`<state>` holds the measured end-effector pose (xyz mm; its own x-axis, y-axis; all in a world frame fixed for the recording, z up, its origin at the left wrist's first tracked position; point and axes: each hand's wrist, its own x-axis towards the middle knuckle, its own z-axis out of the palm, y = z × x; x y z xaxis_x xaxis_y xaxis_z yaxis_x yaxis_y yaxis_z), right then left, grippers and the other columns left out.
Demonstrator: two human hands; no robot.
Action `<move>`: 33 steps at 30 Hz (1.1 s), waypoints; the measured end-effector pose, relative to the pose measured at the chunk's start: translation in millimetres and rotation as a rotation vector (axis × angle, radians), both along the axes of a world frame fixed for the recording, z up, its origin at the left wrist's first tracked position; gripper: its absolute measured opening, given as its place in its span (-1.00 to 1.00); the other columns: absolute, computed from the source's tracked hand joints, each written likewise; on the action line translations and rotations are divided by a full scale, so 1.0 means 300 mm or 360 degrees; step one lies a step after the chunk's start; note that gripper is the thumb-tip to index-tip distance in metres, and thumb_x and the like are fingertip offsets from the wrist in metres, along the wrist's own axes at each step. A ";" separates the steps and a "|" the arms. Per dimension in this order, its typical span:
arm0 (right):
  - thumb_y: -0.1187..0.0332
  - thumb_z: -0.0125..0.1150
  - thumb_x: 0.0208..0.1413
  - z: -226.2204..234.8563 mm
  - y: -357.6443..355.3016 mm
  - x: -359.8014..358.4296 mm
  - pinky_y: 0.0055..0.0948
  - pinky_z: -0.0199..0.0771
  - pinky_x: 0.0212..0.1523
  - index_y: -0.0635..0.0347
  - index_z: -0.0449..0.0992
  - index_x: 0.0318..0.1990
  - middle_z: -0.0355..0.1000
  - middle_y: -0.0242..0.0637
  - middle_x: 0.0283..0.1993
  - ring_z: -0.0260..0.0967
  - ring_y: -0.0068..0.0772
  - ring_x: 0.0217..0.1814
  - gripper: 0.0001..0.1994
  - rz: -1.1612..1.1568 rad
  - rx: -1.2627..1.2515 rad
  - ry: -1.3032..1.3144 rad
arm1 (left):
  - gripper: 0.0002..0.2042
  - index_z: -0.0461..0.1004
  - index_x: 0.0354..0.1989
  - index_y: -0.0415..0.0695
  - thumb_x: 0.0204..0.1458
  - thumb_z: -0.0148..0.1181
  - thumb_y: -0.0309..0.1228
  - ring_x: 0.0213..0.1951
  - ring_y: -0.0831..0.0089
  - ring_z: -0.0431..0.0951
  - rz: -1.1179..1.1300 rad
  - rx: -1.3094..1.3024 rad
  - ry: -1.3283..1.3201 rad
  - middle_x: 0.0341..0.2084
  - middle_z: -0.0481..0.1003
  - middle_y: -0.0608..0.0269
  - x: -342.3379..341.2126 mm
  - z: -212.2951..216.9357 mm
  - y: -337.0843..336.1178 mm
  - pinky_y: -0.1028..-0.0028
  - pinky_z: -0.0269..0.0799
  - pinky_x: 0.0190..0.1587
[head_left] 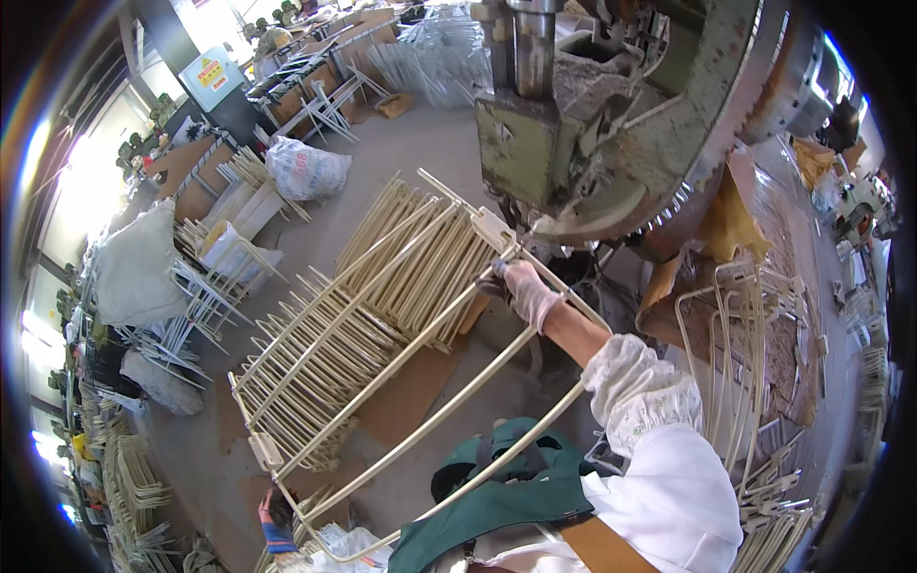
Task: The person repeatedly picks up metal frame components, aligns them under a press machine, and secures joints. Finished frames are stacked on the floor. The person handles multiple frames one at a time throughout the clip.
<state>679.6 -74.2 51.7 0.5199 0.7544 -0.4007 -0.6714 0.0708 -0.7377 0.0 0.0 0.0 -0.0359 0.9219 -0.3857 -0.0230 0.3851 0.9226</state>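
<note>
A long cream-coloured metal tube frame [382,378] with several parallel bars stretches slantwise before me. My right hand [528,291], in a pale glove with dark fingertips, is closed around its far right end, beside a flat cream bracket [492,229]. That end lies just under the head of a green, dirt-stained press machine [521,143]. At the lower left my left hand [277,523], in a striped blue and red glove, grips the near end; its fingers are partly hidden. A second bracket [265,451] sits near that hand.
Beyond the frame, a stack of similar cream tube frames [411,258] rests low on the floor over cardboard [411,396]. Bent tubes [735,334] stand to my right. A white sack [308,169] and more frames [205,291] lie at the left.
</note>
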 end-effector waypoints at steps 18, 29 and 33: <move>0.36 -0.03 0.11 0.131 -0.024 0.014 -0.62 0.51 -0.50 0.26 0.39 -0.29 0.45 -0.23 -0.37 0.43 -0.46 -0.46 -0.85 -0.0089 0.0041 -0.0057 | -0.76 0.42 -0.63 -0.10 -0.19 0.32 -0.25 -0.89 0.52 0.21 -0.0067 0.0077 0.0795 -0.87 0.28 0.35 0.184 0.324 0.287 0.50 0.05 -0.85; 0.40 -0.04 0.08 0.073 -0.030 0.029 -0.58 0.53 -0.51 0.20 0.39 -0.27 0.40 -0.34 -0.44 0.42 -0.48 -0.46 -0.88 -0.0131 0.0032 -0.0026 | -0.79 0.35 -0.27 -0.46 -0.10 0.13 -0.63 -0.37 0.29 0.55 -0.0024 0.0304 0.0760 -0.37 0.48 -0.07 0.163 0.319 0.336 0.45 0.51 -0.27; 0.48 -0.04 0.07 0.081 -0.034 -0.003 -0.39 0.55 -0.56 0.28 0.36 -0.34 0.37 -0.25 -0.52 0.40 -0.33 -0.55 -0.93 -0.0271 0.0054 0.0028 | -0.77 0.31 -0.24 -0.50 -0.11 0.08 -0.69 -0.32 0.20 0.53 -0.0133 0.0447 0.0442 -0.35 0.45 -0.15 0.057 0.217 0.392 0.40 0.50 -0.19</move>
